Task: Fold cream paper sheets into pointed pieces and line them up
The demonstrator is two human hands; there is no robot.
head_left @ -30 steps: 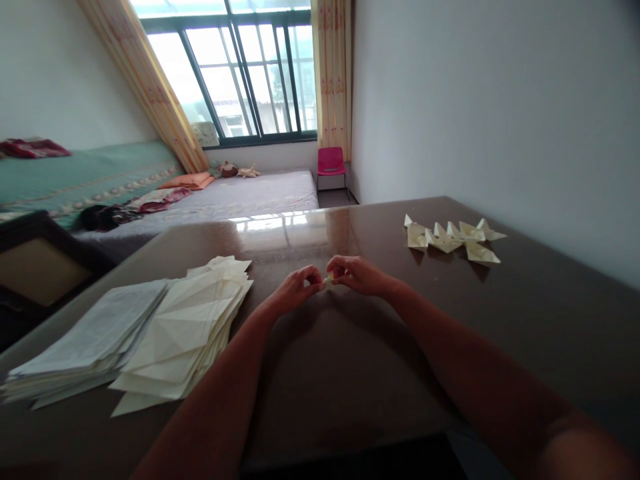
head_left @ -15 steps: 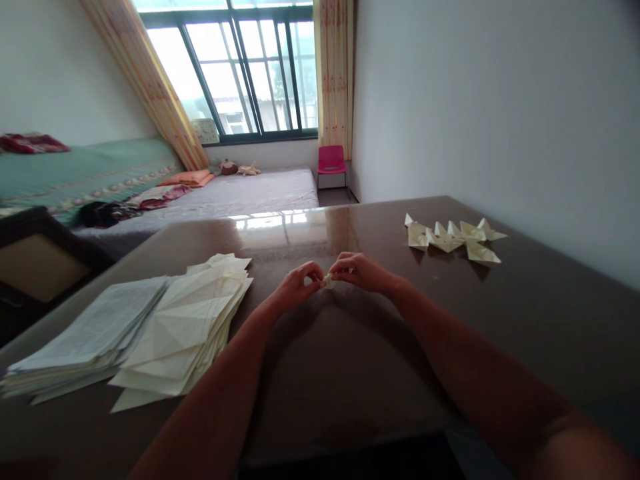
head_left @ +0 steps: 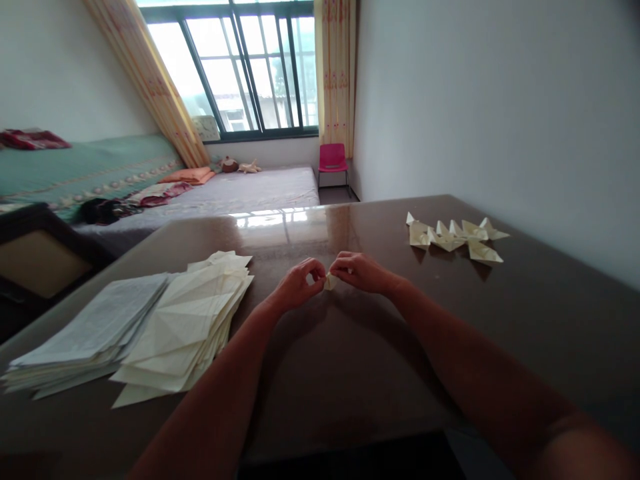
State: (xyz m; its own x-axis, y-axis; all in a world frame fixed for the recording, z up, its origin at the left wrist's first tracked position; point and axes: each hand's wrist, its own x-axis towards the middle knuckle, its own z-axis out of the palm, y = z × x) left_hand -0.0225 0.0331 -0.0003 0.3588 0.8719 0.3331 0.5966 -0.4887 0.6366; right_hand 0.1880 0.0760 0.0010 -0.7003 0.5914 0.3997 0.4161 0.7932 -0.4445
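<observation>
A small piece of folded cream paper (head_left: 329,283) is pinched between my two hands over the middle of the brown table (head_left: 345,373). My left hand (head_left: 301,283) grips its left side with thumb and fingers curled together. From the right, my right hand (head_left: 361,271) pinches its upper edge. The fingertips cover much of the paper, so its full shape is hidden. Several folded cream paper pieces (head_left: 445,237) with pointed tips stand at the far right of the table.
To my left lie a stack of creased cream sheets (head_left: 187,313) and, beside it, a stack of printed sheets (head_left: 95,327). A wooden chair (head_left: 40,267) stands by the left edge. Beyond the table are a bed (head_left: 270,187) and a pink chair (head_left: 333,158); a white wall (head_left: 475,100) runs along the right.
The folded paper between my fingertips has turned slightly and shows more of its face below them. Both hands stay nearly in place; the view has shifted a little.
</observation>
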